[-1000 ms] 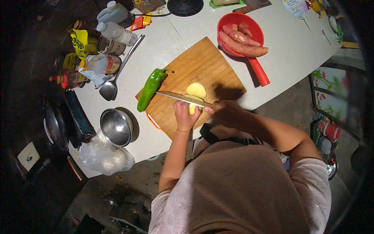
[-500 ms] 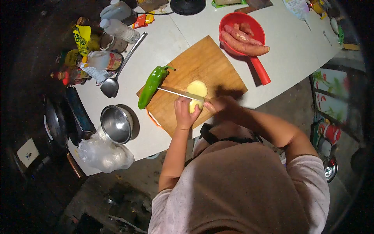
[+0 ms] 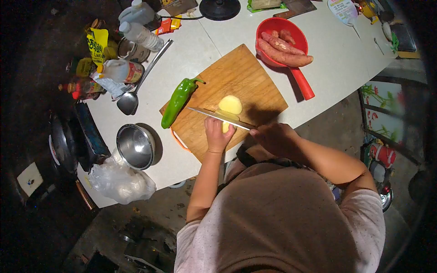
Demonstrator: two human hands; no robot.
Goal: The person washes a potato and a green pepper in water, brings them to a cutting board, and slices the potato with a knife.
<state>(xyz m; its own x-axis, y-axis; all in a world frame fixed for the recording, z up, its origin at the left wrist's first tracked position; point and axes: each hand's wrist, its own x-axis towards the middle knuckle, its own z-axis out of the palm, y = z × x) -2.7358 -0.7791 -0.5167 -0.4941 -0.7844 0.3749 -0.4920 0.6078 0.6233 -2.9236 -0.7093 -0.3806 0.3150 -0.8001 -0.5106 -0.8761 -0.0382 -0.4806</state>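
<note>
My right hand point(image 3: 271, 137) grips a kitchen knife point(image 3: 207, 113), its blade pointing left across a peeled yellow potato. My left hand point(image 3: 219, 133) presses on the near piece of potato point(image 3: 226, 127), thumb on one side and fingers on the other. Just beyond the blade lies a rounded cut piece of potato point(image 3: 230, 104). All of this rests on a wooden cutting board point(image 3: 246, 68). A long green pepper point(image 3: 178, 102) lies along the board's left edge. The knife's handle is hidden in my right hand.
A red strainer point(image 3: 302, 84) holding several sweet potatoes point(image 3: 291, 58) stands beyond the board. On the left are a metal bowl point(image 3: 135, 146), a plastic bag point(image 3: 122, 179), a long-handled spatula point(image 3: 129, 103) and several bottles point(image 3: 141, 36). A cleaver point(image 3: 298, 7) lies at the far edge.
My right hand has shifted down and right with the knife, and the blade now crosses the potato nearer to me. My left hand stays on the near piece.
</note>
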